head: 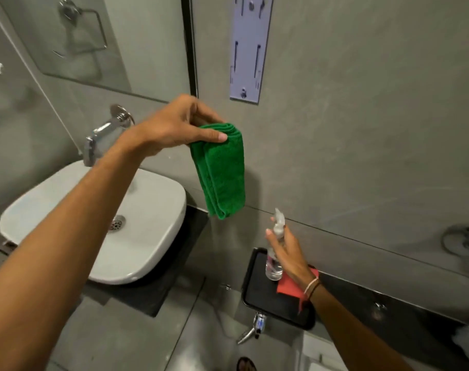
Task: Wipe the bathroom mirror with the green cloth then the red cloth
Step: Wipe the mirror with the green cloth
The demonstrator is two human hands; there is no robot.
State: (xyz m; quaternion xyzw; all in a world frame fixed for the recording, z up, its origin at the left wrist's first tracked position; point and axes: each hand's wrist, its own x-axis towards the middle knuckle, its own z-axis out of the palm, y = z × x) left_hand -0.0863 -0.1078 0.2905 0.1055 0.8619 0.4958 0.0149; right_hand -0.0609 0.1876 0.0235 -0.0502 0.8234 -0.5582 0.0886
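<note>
Pinching folded green cloth [222, 170] in left hand [174, 127], gripping spray bottle [274, 250] in right hand [289, 253].

Cloth hanging in air in front of grey wall [362, 129], above and right of sink [136, 210]. Red cloth [288, 286] lying on black tray [260, 290], partly under right wrist. Mirror [136, 49] up left.
</note>
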